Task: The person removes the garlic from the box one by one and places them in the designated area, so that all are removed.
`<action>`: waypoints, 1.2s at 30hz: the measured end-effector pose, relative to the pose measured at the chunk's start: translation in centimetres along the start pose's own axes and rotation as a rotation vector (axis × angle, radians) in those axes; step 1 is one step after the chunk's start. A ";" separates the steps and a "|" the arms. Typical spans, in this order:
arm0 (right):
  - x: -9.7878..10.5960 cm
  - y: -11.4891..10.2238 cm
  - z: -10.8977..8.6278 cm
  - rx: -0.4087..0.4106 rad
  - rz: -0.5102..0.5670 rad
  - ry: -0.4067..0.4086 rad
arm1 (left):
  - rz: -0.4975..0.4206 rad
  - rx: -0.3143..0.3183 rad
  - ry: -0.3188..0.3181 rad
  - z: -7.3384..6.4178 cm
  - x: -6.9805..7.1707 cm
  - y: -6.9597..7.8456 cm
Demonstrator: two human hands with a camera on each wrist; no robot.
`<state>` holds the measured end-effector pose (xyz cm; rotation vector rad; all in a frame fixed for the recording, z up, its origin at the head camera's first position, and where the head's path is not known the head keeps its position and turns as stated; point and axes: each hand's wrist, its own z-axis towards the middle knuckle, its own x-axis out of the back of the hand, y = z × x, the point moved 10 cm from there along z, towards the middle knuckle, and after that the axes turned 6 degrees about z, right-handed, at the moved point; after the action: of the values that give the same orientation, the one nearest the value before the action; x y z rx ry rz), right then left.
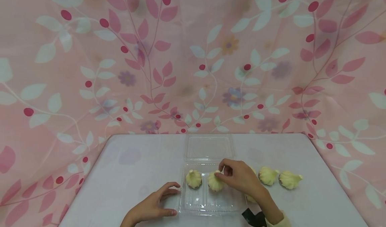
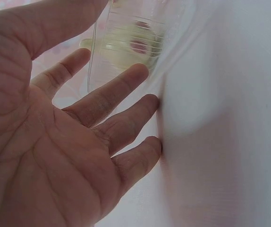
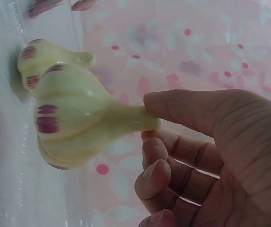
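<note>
My right hand (image 1: 241, 176) pinches the stem of a pale yellow garlic bulb (image 1: 215, 182) between thumb and fingers. In the right wrist view this garlic bulb (image 3: 74, 118) shows purple patches around its base and has its stem toward the palm. It is over the right part of a clear plastic clamshell box (image 1: 196, 205). Another garlic bulb (image 1: 193, 179) sits in the box's left back part. Beside the box's left wall, my left hand (image 1: 153, 203) has its fingers spread and holds nothing. In the left wrist view, a garlic bulb (image 2: 126, 47) shows through the clear wall.
Two garlic bulbs, one (image 1: 267, 176) nearer the box and one (image 1: 290, 180) farther right, lie on the white table (image 1: 120, 173). More pale garlic (image 1: 251, 199) is partly hidden behind my right hand and forearm. The box's lid (image 1: 209, 147) lies folded back behind it.
</note>
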<state>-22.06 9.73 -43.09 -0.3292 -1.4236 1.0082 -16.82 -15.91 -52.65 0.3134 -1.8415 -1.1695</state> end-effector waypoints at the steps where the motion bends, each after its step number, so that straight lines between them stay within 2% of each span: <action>1: 0.1 0.0 -0.1 -0.001 0.005 -0.001 | -0.001 -0.002 0.000 0.0 0.0 0.0; 9: 1.8 -0.5 -0.6 0.046 0.051 0.024 | 0.023 -0.033 0.005 0.0 0.0 0.0; 17: 3.4 -0.9 -1.1 0.094 0.070 0.066 | 0.016 -0.027 0.004 -0.1 0.0 0.2; 30: 5.3 -0.1 -1.8 0.090 0.109 0.087 | 0.050 -0.050 0.014 0.1 0.1 0.2; 36: 6.0 0.5 -2.1 0.076 0.122 0.102 | 0.033 -0.048 0.010 0.1 0.0 0.2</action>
<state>-21.29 15.23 -39.89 -0.4096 -1.2817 1.1257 -16.80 -15.72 -52.47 0.2600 -1.8006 -1.1850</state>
